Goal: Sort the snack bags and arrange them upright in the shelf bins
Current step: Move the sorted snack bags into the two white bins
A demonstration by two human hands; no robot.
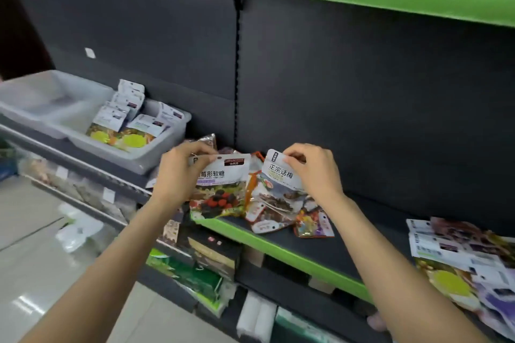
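We see the left hand [182,170] pinching the top edge of a berry-candy bag [220,189], fingers curled round its header; the right hand [315,170] likewise pinches the top of a plum bag [278,178]. Both bags hang with their long axis near vertical, tops up, just above a loose pile of bags [273,214] on the shelf [312,245]. The clear bin [156,153] with upright bags [125,108] lies up and to the left, nearer our left hand; that hand's bag, we judge, has the shorter path. The bin's near wall must be cleared first. Open shelf lies to the right, before a second pile [459,259] at the far right; the green front lip [250,234] bounds the near side.
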